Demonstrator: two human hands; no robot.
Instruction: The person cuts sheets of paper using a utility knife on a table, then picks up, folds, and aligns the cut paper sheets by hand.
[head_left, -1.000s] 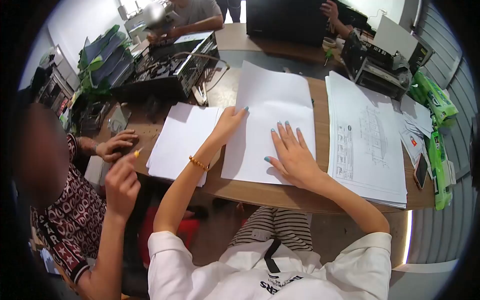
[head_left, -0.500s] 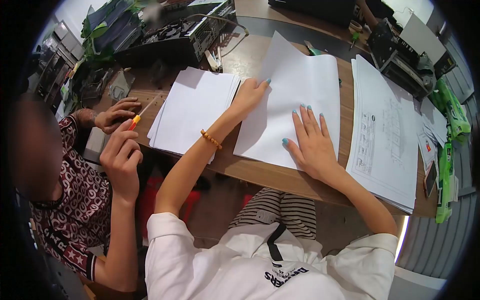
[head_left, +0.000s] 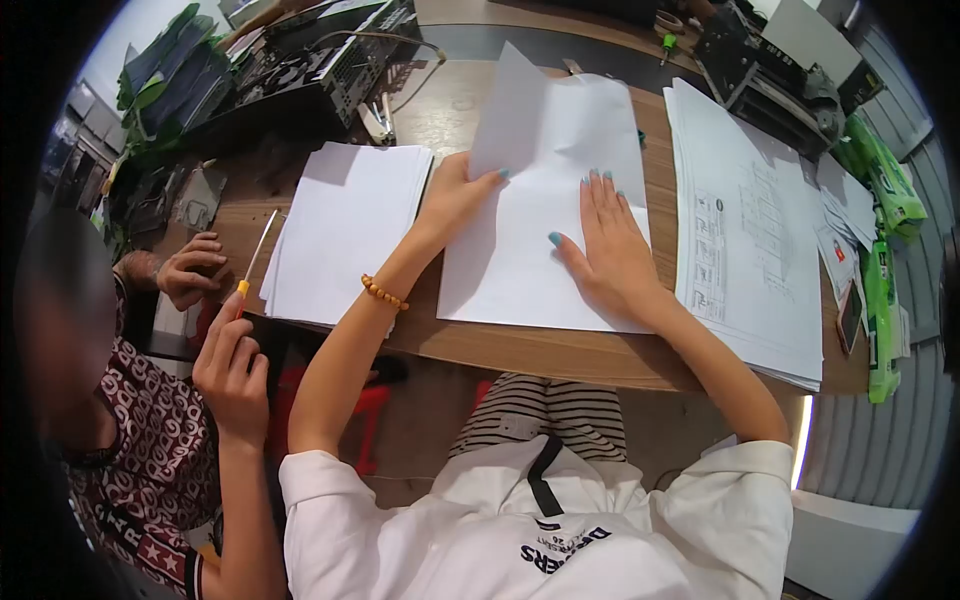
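A large white sheet of paper (head_left: 500,285) lies in front of me on the wooden table, its upper part raised and buckled. My left hand (head_left: 458,205) grips its left edge, thumb on top and the other fingers mostly hidden. My right hand (head_left: 615,250) rests flat on the sheet's right side, fingers stretched and thumb spread. Left of it is a stack of blank white paper (head_left: 345,225). To the right lies a stack of printed sheets (head_left: 745,260) with line drawings.
At my left, a person's hand (head_left: 232,375) holds a screwdriver (head_left: 258,255); their other hand (head_left: 192,270) is by the table edge. An opened computer case (head_left: 300,85) stands at back left, a black device (head_left: 765,80) at back right. A phone (head_left: 850,318) and green packets (head_left: 882,320) lie far right.
My right hand has slid up the sheet, and the sheet's upper part now buckles more. The other person's screwdriver points more upright. The whole view has shifted slightly.
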